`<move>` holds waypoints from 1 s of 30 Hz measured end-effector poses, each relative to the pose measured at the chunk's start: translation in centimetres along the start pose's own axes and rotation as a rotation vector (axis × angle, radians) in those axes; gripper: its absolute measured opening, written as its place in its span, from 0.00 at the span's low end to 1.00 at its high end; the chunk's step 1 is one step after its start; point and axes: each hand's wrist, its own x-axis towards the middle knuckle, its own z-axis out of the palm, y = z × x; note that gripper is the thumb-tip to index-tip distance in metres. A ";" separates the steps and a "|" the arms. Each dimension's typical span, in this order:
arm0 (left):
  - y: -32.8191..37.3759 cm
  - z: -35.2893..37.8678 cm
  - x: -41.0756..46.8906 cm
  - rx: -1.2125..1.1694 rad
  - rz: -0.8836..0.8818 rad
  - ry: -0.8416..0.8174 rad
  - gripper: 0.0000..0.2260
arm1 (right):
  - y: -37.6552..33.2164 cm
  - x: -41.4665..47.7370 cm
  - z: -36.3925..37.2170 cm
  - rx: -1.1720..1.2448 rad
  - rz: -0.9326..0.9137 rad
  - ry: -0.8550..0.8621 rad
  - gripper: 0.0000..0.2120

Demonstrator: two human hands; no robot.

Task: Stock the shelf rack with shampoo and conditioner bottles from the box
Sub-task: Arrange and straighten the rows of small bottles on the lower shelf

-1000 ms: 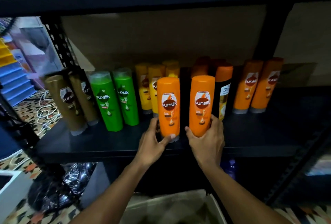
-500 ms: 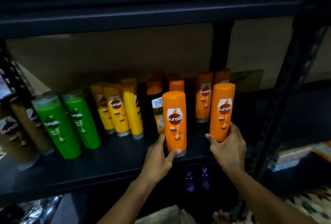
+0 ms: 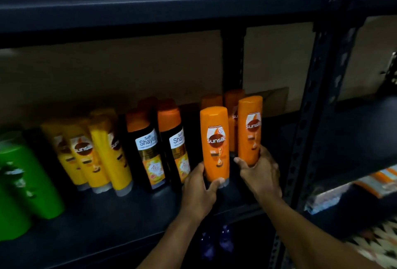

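Head view: left hand fingers grip orange bottle; right hand grips second bottle.

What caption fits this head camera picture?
The left hand grips one orange bottle, right hand another orange bottle, at the dark shelf.

The word "sunsilk" on the left orange bottle, "sunsilk" again on the right orange bottle, "Shayla" on the left black bottle, part of "Shayla" on the right black bottle, blurry "suns" on a yellow bottle
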 end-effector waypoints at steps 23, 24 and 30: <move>0.1 1.0 0.3 -0.046 0.006 0.042 0.23 | 0.2 1.2 0.3 -0.066 0.005 -0.076 0.42; 0.1 1.0 0.3 -0.050 0.003 0.041 0.23 | 0.3 1.2 0.3 -0.076 0.002 -0.075 0.41; 0.2 1.0 0.1 -0.064 -0.010 0.028 0.23 | 0.0 1.2 0.3 -0.132 -0.024 -0.065 0.39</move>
